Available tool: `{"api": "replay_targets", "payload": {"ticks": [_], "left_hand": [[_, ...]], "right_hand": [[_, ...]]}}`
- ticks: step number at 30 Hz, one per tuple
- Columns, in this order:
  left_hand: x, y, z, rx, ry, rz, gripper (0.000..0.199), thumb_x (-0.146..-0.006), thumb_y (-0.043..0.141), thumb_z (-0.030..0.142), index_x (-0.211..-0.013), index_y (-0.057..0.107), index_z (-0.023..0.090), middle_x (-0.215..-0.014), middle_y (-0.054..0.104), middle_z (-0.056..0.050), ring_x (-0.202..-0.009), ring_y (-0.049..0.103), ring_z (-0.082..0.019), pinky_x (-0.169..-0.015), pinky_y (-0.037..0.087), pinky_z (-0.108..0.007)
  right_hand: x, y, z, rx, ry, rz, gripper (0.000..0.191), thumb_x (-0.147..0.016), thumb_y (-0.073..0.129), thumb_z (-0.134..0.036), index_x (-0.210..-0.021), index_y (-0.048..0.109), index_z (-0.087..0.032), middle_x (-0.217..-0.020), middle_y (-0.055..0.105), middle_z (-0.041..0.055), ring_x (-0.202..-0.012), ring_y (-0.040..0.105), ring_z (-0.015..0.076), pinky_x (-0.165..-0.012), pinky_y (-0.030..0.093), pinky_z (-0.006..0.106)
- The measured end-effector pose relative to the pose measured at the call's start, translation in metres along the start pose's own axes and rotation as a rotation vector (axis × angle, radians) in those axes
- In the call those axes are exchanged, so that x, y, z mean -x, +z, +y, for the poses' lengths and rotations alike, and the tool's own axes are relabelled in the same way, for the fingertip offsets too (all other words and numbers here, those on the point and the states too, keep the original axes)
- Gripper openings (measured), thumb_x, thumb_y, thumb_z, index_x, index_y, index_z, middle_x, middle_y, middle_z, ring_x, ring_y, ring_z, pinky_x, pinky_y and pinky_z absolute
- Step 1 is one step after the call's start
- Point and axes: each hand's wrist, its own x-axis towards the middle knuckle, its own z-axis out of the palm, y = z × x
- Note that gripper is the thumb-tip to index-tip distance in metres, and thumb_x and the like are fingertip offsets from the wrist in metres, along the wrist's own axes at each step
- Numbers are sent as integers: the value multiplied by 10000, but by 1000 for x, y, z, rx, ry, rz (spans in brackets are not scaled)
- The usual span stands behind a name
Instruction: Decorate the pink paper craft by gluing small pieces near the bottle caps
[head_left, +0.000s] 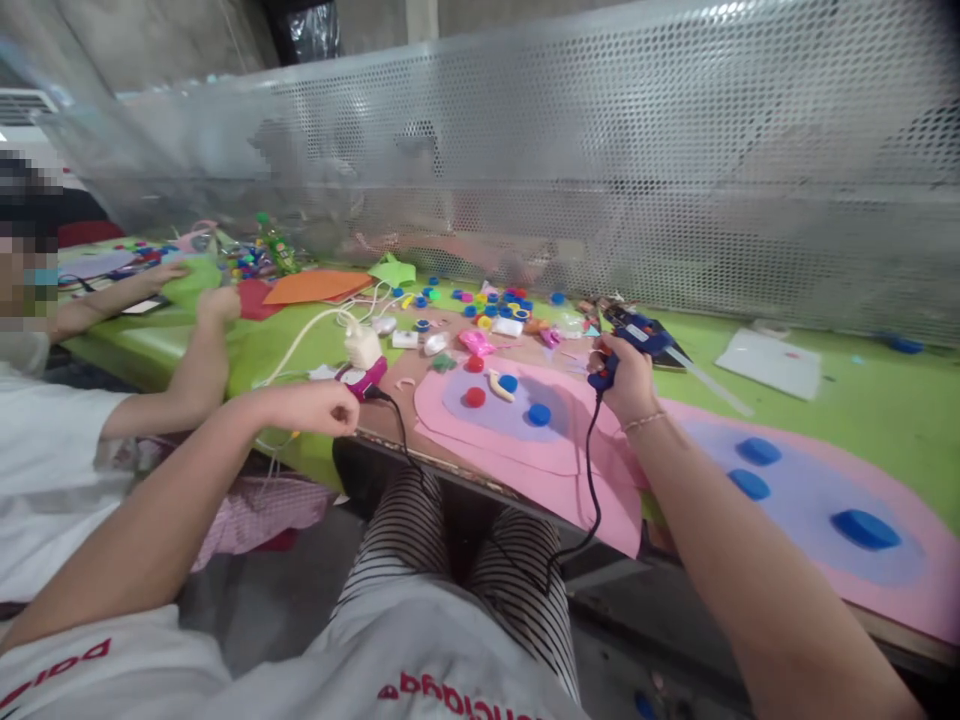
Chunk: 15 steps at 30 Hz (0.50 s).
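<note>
My right hand (pixel 628 375) is wrapped round the handle of a dark blue glue gun (pixel 637 335), with a pale glue stick (pixel 712 382) sticking out of it. Its black cord (pixel 590 480) hangs down over the table edge. My left hand (pixel 330 408) is curled into a loose fist beside the purple and white socket block (pixel 361 380); nothing shows in it. Between my hands lies a pink foam sheet (pixel 431 405) with a lavender oval (pixel 502 425), bearing red caps (pixel 475 397), blue caps (pixel 539 414) and a cream curved piece (pixel 500 386).
Another pink and lavender sheet (pixel 922 500) with blue caps (pixel 865 529) lies at right. Loose caps (pixel 517 305) and scraps cover the table's back before a perforated metal screen (pixel 637 150). At left, a co-worker's hands (pixel 219 305) are near green and red sheets. White cables (pixel 307 325) loop nearby.
</note>
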Motion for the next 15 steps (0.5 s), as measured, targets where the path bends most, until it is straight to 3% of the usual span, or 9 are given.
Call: {"api": "replay_targets", "payload": {"ticks": [4, 8, 11, 15], "left_hand": [[0, 4, -8, -40, -54, -170, 203, -572, 469, 140, -620, 661, 184, -613, 639, 1, -541, 527, -119, -528, 369, -211], [-5, 9, -3, -183, -175, -79, 120, -484, 482, 131, -403, 557, 178, -393, 477, -1, -374, 369, -114, -463, 321, -263], [-8, 10, -1, -247, -262, 21, 142, -407, 513, 104, -301, 461, 183, -329, 398, -2, -353, 348, -123, -475, 348, -299], [-9, 11, -7, -250, -288, -45, 192, -350, 524, 84, -239, 403, 184, -286, 358, -3, -366, 390, -142, -480, 383, -312]], "right_hand": [[0, 0, -1, 12, 1, 17, 124, -585, 648, -179, -600, 527, -155, -543, 532, -45, -343, 399, 32, -311, 313, 173], [0, 0, 0, 26, 26, 18, 131, -581, 649, -173, -589, 519, -160, -545, 527, -45, -346, 393, 31, -297, 302, 169], [0, 0, 0, 28, 32, 17, 131, -588, 648, -180, -603, 519, -163, -547, 517, -45, -352, 390, 32, -292, 296, 162], [1, 0, 1, 23, 23, -10, 127, -611, 638, -163, -605, 512, -161, -538, 498, -47, -358, 388, 30, -314, 320, 161]]}}
